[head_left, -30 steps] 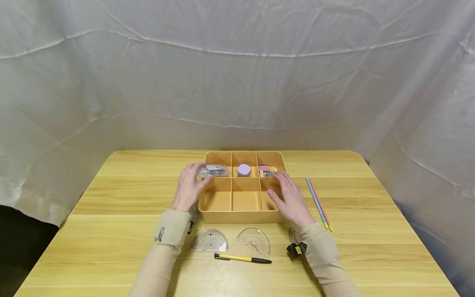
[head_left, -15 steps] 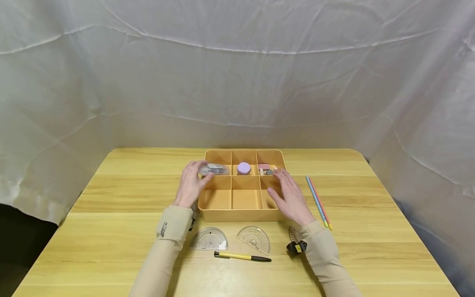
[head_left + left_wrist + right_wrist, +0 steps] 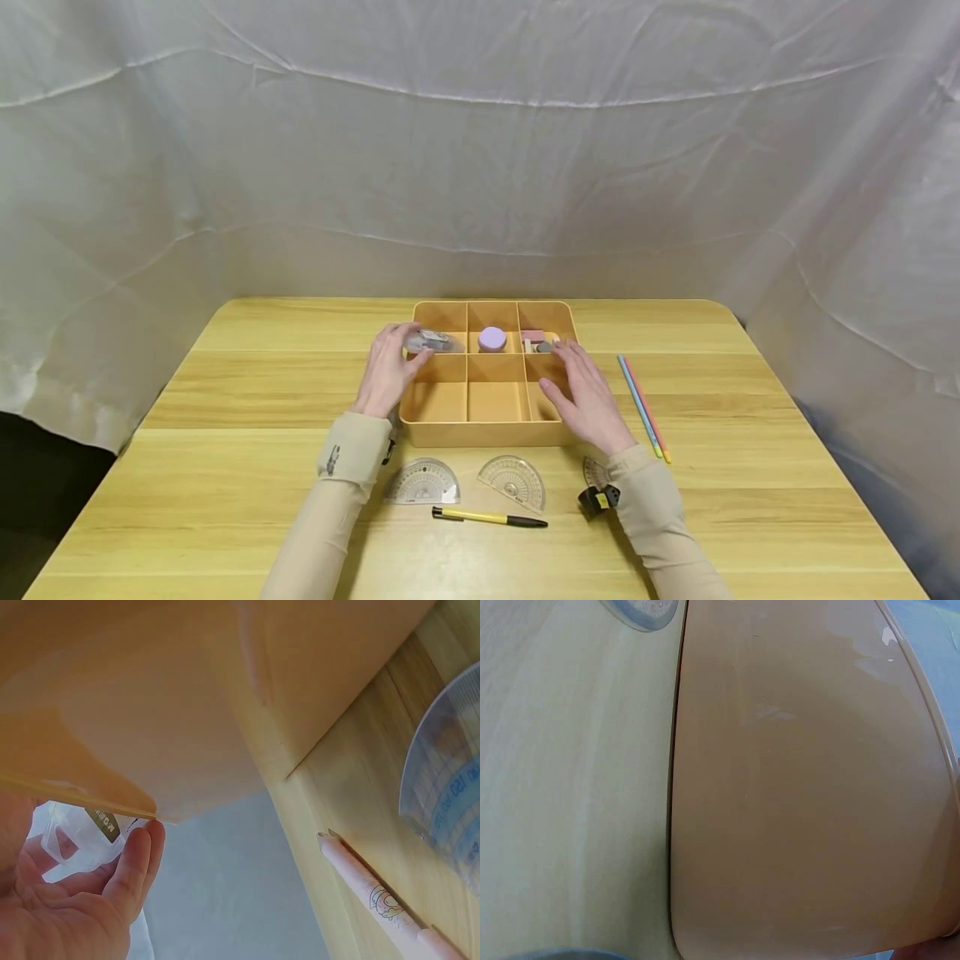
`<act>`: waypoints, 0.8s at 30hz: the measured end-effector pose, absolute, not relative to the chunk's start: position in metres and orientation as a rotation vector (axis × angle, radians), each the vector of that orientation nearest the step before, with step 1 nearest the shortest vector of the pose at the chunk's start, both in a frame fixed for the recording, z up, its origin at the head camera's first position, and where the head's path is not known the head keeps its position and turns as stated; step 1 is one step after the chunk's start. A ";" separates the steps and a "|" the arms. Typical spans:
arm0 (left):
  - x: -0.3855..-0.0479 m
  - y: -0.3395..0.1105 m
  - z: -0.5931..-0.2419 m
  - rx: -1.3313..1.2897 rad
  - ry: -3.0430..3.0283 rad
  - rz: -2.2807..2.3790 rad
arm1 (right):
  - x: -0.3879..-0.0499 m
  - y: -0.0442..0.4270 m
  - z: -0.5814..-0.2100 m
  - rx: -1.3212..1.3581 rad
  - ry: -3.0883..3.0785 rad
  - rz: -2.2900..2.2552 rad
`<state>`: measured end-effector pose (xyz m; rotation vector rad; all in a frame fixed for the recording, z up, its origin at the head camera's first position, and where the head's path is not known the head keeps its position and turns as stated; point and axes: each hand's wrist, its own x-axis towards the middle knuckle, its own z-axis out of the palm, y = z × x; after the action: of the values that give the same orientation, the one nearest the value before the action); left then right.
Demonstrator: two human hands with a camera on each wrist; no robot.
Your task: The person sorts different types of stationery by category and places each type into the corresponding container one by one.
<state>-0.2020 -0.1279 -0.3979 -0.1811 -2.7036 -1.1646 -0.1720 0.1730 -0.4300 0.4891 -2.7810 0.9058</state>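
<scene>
An orange six-compartment organizer box (image 3: 480, 434) stands on the wooden table. My left hand (image 3: 385, 367) is at its left side, thumb and fingers pinching a clear plastic correction tape (image 3: 433, 340) over the back left compartment. In the left wrist view the tape's clear case (image 3: 79, 836) shows a dark label between the fingers. A round lilac-lidded item (image 3: 492, 339) sits in the back middle compartment. The back right one holds a pink eraser (image 3: 532, 336) and other small pieces. My right hand (image 3: 588, 400) rests at the box's right side, fingers loosely spread, holding nothing.
Two clear protractors (image 3: 422, 482) (image 3: 513, 482) and a yellow-and-black pen (image 3: 489, 517) lie in front of the box. Another protractor (image 3: 596, 473) is partly under my right wrist. Blue and red pencils (image 3: 645, 408) lie to the right. A pale pen (image 3: 375, 900) is near my left wrist.
The correction tape has shifted slightly right and tilted a little in my left hand. The right hand stays in place; the whole view has moved slightly.
</scene>
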 end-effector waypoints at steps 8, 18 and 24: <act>-0.199 -0.132 -0.403 -0.263 -2.669 -1.179 | -0.171 0.173 -0.430 0.488 -2.772 0.931; -0.175 -0.162 -0.411 -0.355 -2.545 -1.494 | -0.171 0.172 -0.429 0.496 -2.785 0.938; -0.160 -0.185 -0.409 -0.293 -2.603 -1.424 | -0.172 0.175 -0.429 0.494 -2.797 0.945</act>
<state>-0.1598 -0.1854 -0.4091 -0.2930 -2.6030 -1.4242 -0.1721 0.1749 -0.4293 0.4943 -2.7970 0.9451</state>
